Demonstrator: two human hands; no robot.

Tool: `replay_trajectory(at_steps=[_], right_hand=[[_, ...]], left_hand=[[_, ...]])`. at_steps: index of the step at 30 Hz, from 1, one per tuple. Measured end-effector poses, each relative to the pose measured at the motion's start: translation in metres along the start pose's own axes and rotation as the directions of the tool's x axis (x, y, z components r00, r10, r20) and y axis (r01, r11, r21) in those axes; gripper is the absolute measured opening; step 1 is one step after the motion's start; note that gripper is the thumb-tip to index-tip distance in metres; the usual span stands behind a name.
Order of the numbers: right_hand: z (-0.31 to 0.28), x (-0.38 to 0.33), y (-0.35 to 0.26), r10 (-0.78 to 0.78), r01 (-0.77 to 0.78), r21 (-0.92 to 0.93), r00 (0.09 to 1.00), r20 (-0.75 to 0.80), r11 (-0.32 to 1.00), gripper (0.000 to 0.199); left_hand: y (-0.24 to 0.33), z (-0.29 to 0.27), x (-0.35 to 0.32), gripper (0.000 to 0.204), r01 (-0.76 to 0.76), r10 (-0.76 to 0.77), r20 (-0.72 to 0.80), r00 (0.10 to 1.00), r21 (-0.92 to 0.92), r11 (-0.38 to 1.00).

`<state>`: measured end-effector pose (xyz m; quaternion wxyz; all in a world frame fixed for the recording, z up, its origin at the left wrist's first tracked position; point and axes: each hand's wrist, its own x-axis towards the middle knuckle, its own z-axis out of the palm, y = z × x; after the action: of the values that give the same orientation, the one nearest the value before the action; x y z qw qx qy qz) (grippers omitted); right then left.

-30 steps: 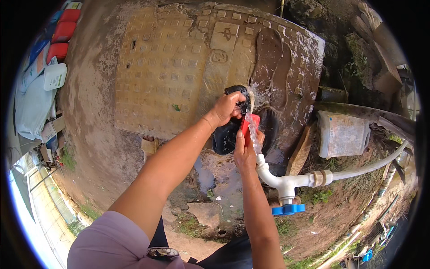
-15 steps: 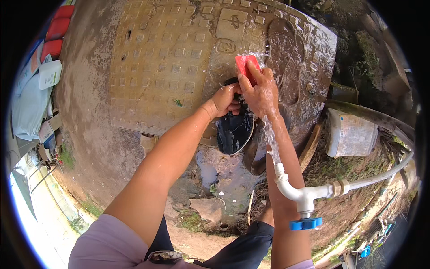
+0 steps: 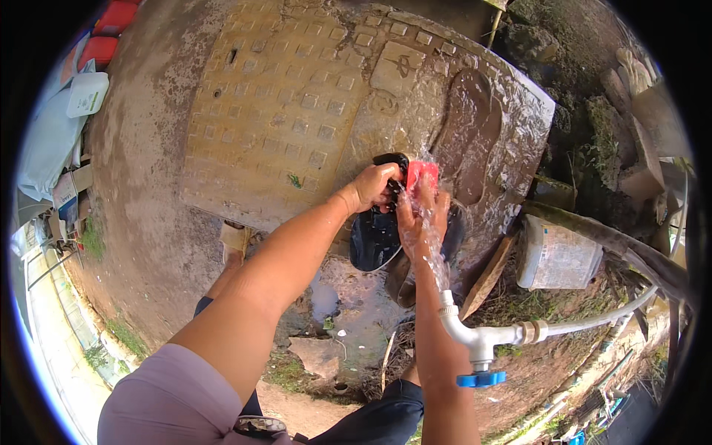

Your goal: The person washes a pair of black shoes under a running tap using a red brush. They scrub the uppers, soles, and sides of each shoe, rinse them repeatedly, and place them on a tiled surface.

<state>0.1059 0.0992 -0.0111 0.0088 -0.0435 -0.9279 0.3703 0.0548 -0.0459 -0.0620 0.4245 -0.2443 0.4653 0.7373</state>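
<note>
Outdoors, both hands meet over a black shoe (image 3: pixel 374 237) that lies on the wet edge of a patterned metal cover (image 3: pixel 274 111) set in the concrete ground. The left hand (image 3: pixel 374 187) is curled around the top of the shoe, fingers closed on its rim and holding it in place. The right hand (image 3: pixel 421 215) grips a red brush (image 3: pixel 421 174), fingers wrapped around its lower part, with the brush pressed against the shoe just beside the left hand. Water splashes over the right hand and the brush, in line with the mouth of a white pipe (image 3: pixel 475 337) that rises just below the right forearm and carries a blue tap handle (image 3: pixel 480 379). A puddle (image 3: pixel 334 304) lies on the ground under the shoe. Near the pipe, to the right, stands a whitish square container (image 3: pixel 558 257), and a wooden stick (image 3: pixel 489 274) leans between it and the shoe. Far to the left, well apart from the hands, lie a pale cloth (image 3: pixel 44 144) and a white box (image 3: pixel 87 94).
</note>
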Motion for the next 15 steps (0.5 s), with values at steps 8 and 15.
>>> replay_trajectory(at_steps=[8,15], right_hand=[[-0.023,-0.124,0.042,0.351,-0.364,0.433,0.93,0.112,0.825,0.051],[-0.025,-0.118,0.042,0.479,-0.358,0.637,0.878,-0.02,0.683,0.051]], left_hand=[[0.043,0.051,-0.025,0.067,-0.143,0.325,-0.093,0.941,0.762,0.632],[0.033,0.068,-0.048,0.048,-0.213,0.28,0.165,0.946,0.966,0.148]])
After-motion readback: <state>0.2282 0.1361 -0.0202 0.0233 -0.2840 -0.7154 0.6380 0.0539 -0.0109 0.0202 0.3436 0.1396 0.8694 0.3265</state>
